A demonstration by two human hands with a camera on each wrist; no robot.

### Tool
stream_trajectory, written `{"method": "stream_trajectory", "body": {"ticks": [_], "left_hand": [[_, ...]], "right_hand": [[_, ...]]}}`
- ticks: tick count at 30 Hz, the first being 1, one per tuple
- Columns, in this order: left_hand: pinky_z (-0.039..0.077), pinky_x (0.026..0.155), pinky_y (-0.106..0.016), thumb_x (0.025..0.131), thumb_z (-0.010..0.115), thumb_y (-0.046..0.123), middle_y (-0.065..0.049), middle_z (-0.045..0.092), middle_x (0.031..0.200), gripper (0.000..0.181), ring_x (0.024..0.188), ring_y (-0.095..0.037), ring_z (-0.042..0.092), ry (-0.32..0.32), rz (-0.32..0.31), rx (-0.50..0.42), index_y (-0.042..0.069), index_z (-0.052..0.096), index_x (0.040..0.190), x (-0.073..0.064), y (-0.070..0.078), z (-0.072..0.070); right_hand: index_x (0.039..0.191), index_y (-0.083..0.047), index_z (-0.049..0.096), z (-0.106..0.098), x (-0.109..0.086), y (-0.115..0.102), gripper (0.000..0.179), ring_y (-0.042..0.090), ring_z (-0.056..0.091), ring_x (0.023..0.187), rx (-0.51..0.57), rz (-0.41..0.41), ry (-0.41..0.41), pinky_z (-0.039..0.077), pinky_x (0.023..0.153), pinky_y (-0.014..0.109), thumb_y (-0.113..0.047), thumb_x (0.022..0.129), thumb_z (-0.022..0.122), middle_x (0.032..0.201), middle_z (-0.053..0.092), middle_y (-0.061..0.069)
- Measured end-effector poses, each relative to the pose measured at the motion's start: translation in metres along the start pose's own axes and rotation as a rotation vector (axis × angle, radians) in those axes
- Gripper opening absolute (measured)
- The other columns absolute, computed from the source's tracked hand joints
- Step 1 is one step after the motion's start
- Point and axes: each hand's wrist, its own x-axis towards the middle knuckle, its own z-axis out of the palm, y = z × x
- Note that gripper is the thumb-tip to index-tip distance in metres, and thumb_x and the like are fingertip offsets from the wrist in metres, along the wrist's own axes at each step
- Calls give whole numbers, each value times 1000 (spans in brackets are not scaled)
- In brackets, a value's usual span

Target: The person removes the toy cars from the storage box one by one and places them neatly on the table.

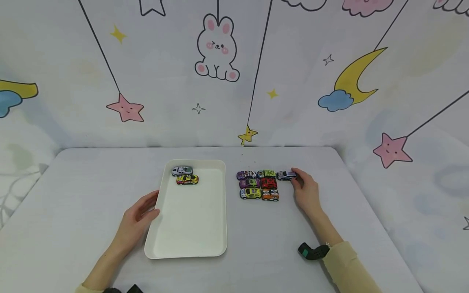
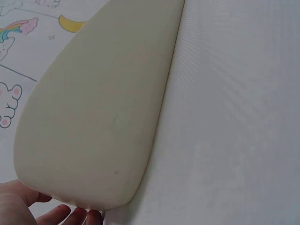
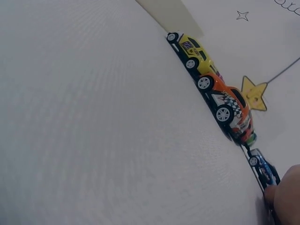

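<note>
My right hand (image 1: 307, 193) pinches a small silver-and-dark toy car (image 1: 286, 175) between thumb and fingers at the back right of a toy car group. In the right wrist view, part of that hand (image 3: 288, 197) covers one end of the blue-looking car (image 3: 263, 168). My left hand (image 1: 136, 217) touches the left rim of a white tray (image 1: 190, 248) with its fingertips and thumb. Inside the tray, at its back left, are a silver toy car (image 1: 182, 171) and a yellow-and-red one (image 1: 187, 179). The left wrist view shows the tray's outer side (image 2: 98, 112) above the fingers.
Right of the tray, several toy cars stand packed in rows, among them a purple-green car (image 1: 250, 184), a red car (image 1: 269, 183), a yellow car (image 1: 250, 193) and an orange car (image 1: 270, 195). A white cloth covers the table (image 1: 264, 244); behind it hangs a cartoon-printed backdrop (image 1: 165, 73).
</note>
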Motion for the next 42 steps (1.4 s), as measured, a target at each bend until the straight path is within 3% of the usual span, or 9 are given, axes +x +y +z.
{"method": "stream_trajectory", "body": {"ticks": [12,20,23,27,31,35,42], "left_hand": [[46,96,-7,97,61,1,-26,55,139,47,121,5,56,11,5,4,-3,49,143,0,0,0],[46,96,-7,97,60,2,-31,52,139,47,121,6,55,9,-3,9,-3,49,143,0,0,1],[46,96,-7,97,60,1,-32,52,139,47,121,6,55,9,0,7,-3,49,143,0,0,1],[46,96,-7,97,60,1,-32,53,138,47,121,6,55,12,1,17,-4,49,143,0,1,1],[46,96,-6,97,60,2,-31,53,138,47,121,6,55,15,-4,19,-2,49,143,0,1,0],[46,95,-7,98,60,3,-30,53,140,47,121,6,55,9,-9,13,-2,49,143,-1,1,1],[46,96,-7,98,60,2,-30,52,140,47,121,6,54,10,-11,9,-2,49,143,0,-1,0]], "right_hand": [[134,0,58,0,-2,-2,38,38,56,126,24,48,28,43,109,53,-2,96,61,132,61,24],[133,1,58,0,-5,-5,38,38,59,119,25,37,63,46,105,54,-1,95,61,129,63,23],[132,3,59,2,-5,-3,39,40,58,117,9,-38,122,46,102,55,3,93,61,127,63,24],[128,5,61,5,-6,-5,40,42,55,118,-29,-223,225,44,101,54,8,88,62,127,63,24],[125,5,64,10,-9,-13,40,40,55,118,-4,-358,271,43,107,39,11,85,62,127,64,21],[125,5,64,15,-13,-31,41,37,55,119,40,-417,248,40,109,25,13,85,62,127,64,20],[125,5,64,37,-21,-77,41,35,57,118,146,-505,157,42,109,28,13,86,63,126,64,19]]}}
